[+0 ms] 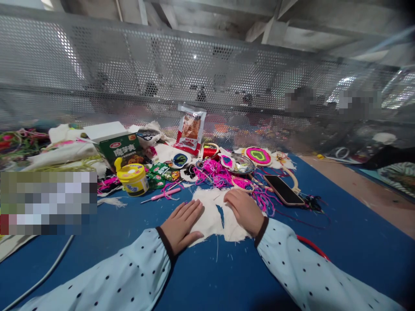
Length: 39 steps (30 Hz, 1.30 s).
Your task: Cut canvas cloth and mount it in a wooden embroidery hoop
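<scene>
A big gray metal screen [155,65], full of little holes, stands far past both hands. The wide blue table [201,272] is under the hands and all around them. Two puffy light blue sleeves [129,276] with dark dots come up to the hands.

The white cloth [209,216] lies on the table, right under the fingers of both hands. Its edges are fuzzy, and a thin gap between the hands lets blue show through. The left hand [184,222] is spread flat, pressing on the cloth's left side and gripping nothing. The right hand [244,209] is on the other side with its fingers bent down. I cannot tell if it is pinching the cloth or only resting on it.

A green box [123,149] sits past the left hand, off to its left. A red and clear snack packet [190,129] stands up past both hands. A heap of pink yarn [214,173] is just past the cloth. A phone [283,190] lies to the right of the right hand. A yellow tub [132,178] and a thin pink tool [165,194] are beyond the left hand.
</scene>
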{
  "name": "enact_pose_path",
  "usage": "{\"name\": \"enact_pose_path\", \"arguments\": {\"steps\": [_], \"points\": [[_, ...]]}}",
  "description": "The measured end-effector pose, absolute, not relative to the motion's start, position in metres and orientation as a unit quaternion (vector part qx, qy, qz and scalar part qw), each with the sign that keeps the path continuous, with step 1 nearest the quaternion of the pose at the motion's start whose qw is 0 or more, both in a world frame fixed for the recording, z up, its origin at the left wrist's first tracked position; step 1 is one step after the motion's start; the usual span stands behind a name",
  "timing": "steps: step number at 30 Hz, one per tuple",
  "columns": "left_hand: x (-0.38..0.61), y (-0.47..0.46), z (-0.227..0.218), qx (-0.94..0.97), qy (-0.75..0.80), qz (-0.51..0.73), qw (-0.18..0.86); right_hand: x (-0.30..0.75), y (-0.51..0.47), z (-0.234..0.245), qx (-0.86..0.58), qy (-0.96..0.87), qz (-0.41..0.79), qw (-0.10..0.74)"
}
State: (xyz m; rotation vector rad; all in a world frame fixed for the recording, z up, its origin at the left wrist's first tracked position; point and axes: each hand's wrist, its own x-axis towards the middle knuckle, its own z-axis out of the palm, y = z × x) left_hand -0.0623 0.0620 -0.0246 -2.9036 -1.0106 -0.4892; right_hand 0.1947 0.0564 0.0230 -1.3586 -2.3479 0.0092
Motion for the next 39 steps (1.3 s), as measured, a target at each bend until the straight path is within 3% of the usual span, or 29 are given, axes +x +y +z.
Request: {"name": "enact_pose_path", "arguments": {"steps": [5,17,28,39], "points": [[-0.063,0.064,-0.016,-0.913,-0.363,-0.187,-0.004,0.185,0.051,0.018,-0.381,-0.899,0.079,0.199],[-0.065,0.068,-0.017,-0.905,-0.387,-0.175,-0.017,0.183,0.052,0.008,-0.404,-0.88,0.13,0.213],[-0.066,0.067,-0.01,-0.898,-0.401,-0.168,0.073,0.182,0.052,0.01,-0.441,-0.873,0.087,0.19],[-0.062,0.06,0.003,-0.912,-0.368,-0.178,0.018,0.183,0.053,0.006,-0.43,-0.878,0.084,0.195]]}}
